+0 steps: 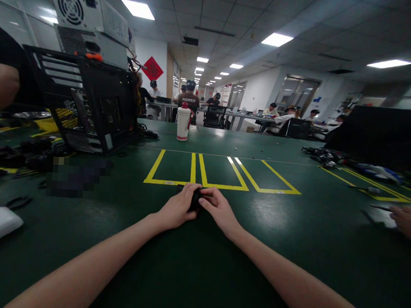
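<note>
Near the front of the yellow-taped boxes, a small dark block-like object (195,199) is held just over the green table, its kind too dark to make out. My left hand (179,206) is closed around it from the left, fingers over the top and thumb below. At its right edge, the thumb and bent fingertips of my right hand (219,209) are drawn together in a pinch. Whatever lies between those fingertips is too small to tell. Part of the object is hidden behind my left fingers.
Ahead, yellow tape outlines (197,170) mark the green table (272,252). A white bottle (183,124) stands behind them. To the left are a black computer case (89,103) with power supplies (90,14) stacked on it, and cables. At right, another person's hand (410,220) holds a thin tool.
</note>
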The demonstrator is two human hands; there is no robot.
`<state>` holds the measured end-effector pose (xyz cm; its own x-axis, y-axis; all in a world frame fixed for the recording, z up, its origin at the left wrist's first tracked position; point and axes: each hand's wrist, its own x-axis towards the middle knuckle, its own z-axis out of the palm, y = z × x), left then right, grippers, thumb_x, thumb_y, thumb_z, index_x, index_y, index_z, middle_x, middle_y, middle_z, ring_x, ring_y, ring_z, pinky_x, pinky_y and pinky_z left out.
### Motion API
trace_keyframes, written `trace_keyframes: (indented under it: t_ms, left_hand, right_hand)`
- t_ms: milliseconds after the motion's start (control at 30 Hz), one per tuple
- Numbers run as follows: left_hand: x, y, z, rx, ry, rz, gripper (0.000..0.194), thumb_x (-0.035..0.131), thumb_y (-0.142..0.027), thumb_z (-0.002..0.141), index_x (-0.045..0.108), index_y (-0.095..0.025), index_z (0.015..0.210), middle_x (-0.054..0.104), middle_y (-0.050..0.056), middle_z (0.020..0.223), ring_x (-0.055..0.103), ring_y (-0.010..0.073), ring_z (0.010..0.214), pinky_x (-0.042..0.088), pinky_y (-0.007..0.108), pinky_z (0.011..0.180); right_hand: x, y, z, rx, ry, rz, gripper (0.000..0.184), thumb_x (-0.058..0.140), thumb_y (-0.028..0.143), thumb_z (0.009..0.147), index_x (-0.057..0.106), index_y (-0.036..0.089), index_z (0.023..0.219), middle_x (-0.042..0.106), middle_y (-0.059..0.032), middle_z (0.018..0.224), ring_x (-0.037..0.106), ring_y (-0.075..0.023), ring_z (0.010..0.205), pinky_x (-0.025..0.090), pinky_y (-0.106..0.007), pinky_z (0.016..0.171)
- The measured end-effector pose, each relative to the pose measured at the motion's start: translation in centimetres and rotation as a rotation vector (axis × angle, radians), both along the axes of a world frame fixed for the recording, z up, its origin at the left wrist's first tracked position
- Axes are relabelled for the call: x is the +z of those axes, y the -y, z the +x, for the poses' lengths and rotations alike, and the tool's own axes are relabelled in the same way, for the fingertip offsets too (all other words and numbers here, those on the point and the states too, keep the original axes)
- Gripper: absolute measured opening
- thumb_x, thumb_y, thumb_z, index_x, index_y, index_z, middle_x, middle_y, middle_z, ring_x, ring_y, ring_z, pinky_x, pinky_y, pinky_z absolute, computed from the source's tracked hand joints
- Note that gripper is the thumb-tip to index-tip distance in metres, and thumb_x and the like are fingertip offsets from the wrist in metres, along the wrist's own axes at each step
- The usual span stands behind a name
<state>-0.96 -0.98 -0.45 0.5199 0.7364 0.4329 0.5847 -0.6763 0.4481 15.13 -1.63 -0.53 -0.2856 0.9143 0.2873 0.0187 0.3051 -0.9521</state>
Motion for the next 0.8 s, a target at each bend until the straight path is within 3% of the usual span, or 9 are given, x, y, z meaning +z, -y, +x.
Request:
trace_keyframes:
  t_ms: [133, 300, 467, 600, 800]
  left_hand:
    - [0.00, 0.06, -0.10, -0.001, -0.004, -0.037, 0.064, 0.055, -0.018, 0.068, 0.020, -0.025, 0.121, 0.033, 0.007, 0.120, 0.048, 0.0214, 0.099, 0.043, 0.039, 0.082]
    - [0.16, 0.19, -0.20, 0.000, -0.014, -0.049, 0.065, 0.056, -0.020, 0.067, 0.020, -0.026, 0.121, 0.033, 0.006, 0.120, 0.047, 0.0218, 0.101, 0.044, 0.039, 0.081]
    - [0.39, 0.25, -0.10, 0.004, -0.015, -0.050, 0.062, 0.054, -0.019, 0.068, 0.020, -0.025, 0.120, 0.033, 0.006, 0.120, 0.047, 0.0222, 0.102, 0.043, 0.039, 0.083]
    - [0.41, 0.23, -0.06, -0.004, -0.018, -0.042, 0.062, 0.054, -0.019, 0.068, 0.020, -0.024, 0.120, 0.033, 0.007, 0.120, 0.046, 0.0229, 0.103, 0.043, 0.040, 0.083]
    - [0.17, 0.20, -0.14, 0.005, -0.024, -0.040, 0.064, 0.055, -0.019, 0.067, 0.020, -0.025, 0.120, 0.032, 0.007, 0.121, 0.048, 0.0223, 0.100, 0.044, 0.040, 0.082]
  right_hand:
    - [0.05, -0.21, 0.19, 0.023, 0.010, -0.073, 0.030, 0.056, 0.024, 0.071, 0.048, 0.021, 0.099, 0.054, -0.0037, 0.101, 0.053, -0.0169, 0.096, 0.041, -0.037, 0.088]
    - [0.58, 0.27, 0.51, 0.095, 0.009, -0.076, 0.038, 0.065, 0.017, 0.062, 0.046, 0.021, 0.095, 0.053, -0.0018, 0.099, 0.054, -0.0169, 0.096, 0.041, -0.037, 0.089]
    - [0.54, 0.13, 0.30, 0.052, -0.011, -0.055, 0.022, 0.056, 0.024, 0.071, 0.049, 0.020, 0.091, 0.054, -0.0020, 0.095, 0.054, -0.0164, 0.094, 0.043, -0.036, 0.086]
    - [0.26, -0.32, 0.37, -0.012, 0.031, -0.057, 0.027, 0.056, 0.026, 0.072, 0.049, 0.020, 0.098, 0.054, -0.0037, 0.100, 0.052, -0.0168, 0.097, 0.040, -0.038, 0.089]
    - [0.47, -0.13, 0.68, 0.115, -0.012, -0.092, 0.037, 0.065, 0.018, 0.062, 0.047, 0.021, 0.094, 0.053, -0.0013, 0.099, 0.054, -0.0167, 0.096, 0.042, -0.037, 0.088]
